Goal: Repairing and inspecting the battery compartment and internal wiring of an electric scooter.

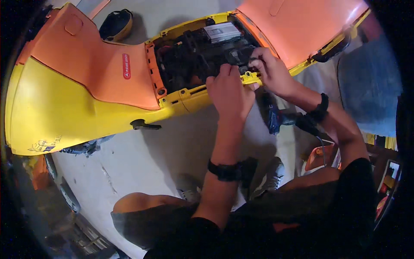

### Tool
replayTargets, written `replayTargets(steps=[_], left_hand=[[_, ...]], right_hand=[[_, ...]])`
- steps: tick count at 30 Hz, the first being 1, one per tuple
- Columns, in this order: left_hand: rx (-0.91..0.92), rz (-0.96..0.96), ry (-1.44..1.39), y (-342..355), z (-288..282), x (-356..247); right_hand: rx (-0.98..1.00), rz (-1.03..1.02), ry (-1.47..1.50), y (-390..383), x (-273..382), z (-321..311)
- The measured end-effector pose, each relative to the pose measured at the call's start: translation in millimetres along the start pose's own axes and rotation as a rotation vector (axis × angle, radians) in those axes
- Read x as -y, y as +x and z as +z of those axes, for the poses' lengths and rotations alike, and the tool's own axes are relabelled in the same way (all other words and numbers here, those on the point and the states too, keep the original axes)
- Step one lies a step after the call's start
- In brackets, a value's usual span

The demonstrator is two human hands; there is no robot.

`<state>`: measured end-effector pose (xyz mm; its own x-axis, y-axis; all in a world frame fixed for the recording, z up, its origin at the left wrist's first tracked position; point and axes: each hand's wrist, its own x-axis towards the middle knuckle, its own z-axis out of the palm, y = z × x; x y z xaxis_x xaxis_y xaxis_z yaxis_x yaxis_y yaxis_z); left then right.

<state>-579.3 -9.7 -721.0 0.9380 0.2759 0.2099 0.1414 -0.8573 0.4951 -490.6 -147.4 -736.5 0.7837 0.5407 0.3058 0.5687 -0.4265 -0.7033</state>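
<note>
An open compartment [189, 58] in a yellow and orange scooter holds black components and wiring, with a silver box [222, 31] at its back. My left hand [228, 90] is at the near yellow rim [194, 93], fingers bent over into the dark interior; what they grip is hidden. At the compartment's right end, my right hand [271, 71] has its fingers pinched on a small black part [246, 56], too dark to identify exactly. Below the hands, a blue and black power tool [276, 121] with a cable is partly behind my right arm.
Orange panels [82, 56] flank the compartment. A yellow and black helmet-like object [115, 26] lies behind the scooter. A grey-blue rounded object [368, 86] stands at the right, above an orange item [317, 157]. My feet and knees are on the concrete floor [95, 177] below.
</note>
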Motion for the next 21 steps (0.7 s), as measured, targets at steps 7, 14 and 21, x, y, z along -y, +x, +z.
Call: replayTargets(steps=[7, 14, 21], left_hand=[[-0.047, 0.039, 0.034, 0, 0, 5], [-0.042, 0.042, -0.002, 1, 2, 3], [-0.080, 0.036, -0.016, 0, 3, 3]], right_hand=[[0.099, -0.261, -0.068, -1, 1, -5], [0.144, -0.279, -0.106, -3, -4, -11], [0.142, -0.369, -0.169, -7, -2, -14]])
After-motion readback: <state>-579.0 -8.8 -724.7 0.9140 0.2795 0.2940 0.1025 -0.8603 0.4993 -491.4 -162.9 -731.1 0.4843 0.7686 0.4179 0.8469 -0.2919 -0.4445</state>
